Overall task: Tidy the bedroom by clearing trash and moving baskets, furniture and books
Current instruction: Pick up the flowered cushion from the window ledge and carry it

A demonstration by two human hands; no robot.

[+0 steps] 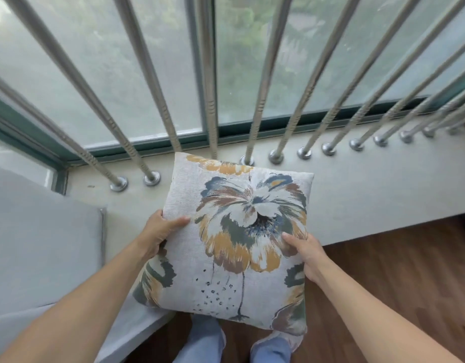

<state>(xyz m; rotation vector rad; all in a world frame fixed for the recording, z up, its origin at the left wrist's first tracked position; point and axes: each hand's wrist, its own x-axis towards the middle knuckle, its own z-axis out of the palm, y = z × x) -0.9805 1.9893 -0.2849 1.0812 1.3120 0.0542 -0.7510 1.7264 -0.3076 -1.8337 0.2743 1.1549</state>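
Observation:
A square cushion with a large flower print in blue, ochre and green is held in front of me, its far edge over the pale window ledge. My left hand grips the cushion's left edge, thumb on top. My right hand grips the right edge, thumb on the printed face. The fingers of both hands are hidden beneath the cushion.
A row of metal bars stands along the ledge in front of the frosted window. A grey mattress or seat pad lies at the left. Wooden floor runs at the right, and my feet in blue slippers show below.

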